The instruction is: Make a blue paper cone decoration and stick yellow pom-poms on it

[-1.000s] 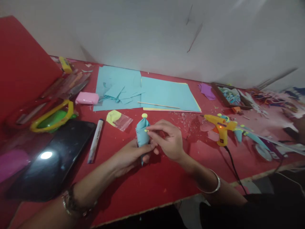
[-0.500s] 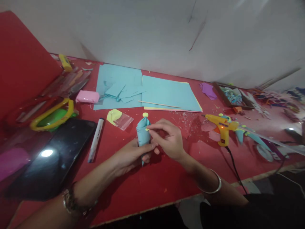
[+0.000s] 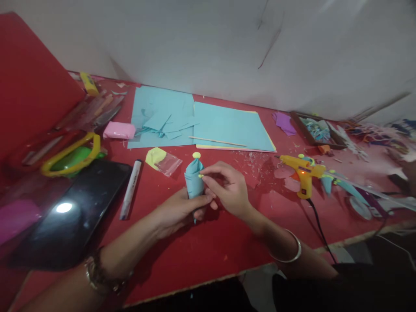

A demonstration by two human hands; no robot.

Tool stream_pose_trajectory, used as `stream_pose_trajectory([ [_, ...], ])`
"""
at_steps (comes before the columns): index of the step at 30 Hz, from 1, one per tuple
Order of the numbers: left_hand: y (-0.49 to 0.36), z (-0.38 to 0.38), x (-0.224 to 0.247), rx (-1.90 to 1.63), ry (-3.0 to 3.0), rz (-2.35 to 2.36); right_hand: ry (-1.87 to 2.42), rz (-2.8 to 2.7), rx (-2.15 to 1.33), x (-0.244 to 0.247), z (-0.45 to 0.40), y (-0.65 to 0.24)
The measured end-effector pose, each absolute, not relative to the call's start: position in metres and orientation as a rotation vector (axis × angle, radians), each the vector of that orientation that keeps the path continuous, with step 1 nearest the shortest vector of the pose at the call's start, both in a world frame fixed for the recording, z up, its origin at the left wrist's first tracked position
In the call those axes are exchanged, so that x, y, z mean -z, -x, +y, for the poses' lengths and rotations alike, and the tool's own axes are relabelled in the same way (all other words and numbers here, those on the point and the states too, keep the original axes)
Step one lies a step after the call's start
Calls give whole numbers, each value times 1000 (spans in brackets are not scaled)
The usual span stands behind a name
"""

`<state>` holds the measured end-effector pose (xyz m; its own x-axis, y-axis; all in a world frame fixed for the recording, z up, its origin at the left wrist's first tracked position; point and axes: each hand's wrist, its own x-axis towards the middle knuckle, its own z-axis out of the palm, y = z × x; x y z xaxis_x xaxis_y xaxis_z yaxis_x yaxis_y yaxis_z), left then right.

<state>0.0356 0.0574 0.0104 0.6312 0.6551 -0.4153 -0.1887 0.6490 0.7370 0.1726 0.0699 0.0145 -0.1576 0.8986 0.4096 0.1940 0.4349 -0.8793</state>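
A blue paper cone [image 3: 194, 182], point down, is wrapped in the fingers of my left hand [image 3: 185, 208]. At its folded top sits a yellow ball [image 3: 196, 155]. My right hand [image 3: 229, 186] pinches a small yellow piece [image 3: 200, 176] between thumb and forefinger, against the cone's right side near the rim. Whether that piece is stuck to the paper I cannot tell. Just behind the cone lies a clear packet with yellow clay [image 3: 156, 158] in it.
Blue sheets [image 3: 230, 125] with a thin stick [image 3: 217, 141] lie at the back. A yellow glue gun [image 3: 302, 171], its light on, rests at right with its cord trailing over the front edge. A marker [image 3: 130, 190] and a black tablet-like slab [image 3: 74, 212] are at left.
The cone and its yellow ball have shifted very slightly left. Both hands keep their hold, and the small yellow piece stays at the cone's side.
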Motion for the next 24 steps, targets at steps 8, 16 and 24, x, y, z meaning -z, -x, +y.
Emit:
stream_pose_trajectory([
  [8,-33,56,-4,-531,-724,713,949,-1464,-1101,-12,68,-173],
  [16,-33,56,-7,-540,-725,717,926,-1427,-1146,-10,68,-171],
  [24,-33,57,-8,-519,-727,689,932,-1481,-1093,-13,67,-173],
])
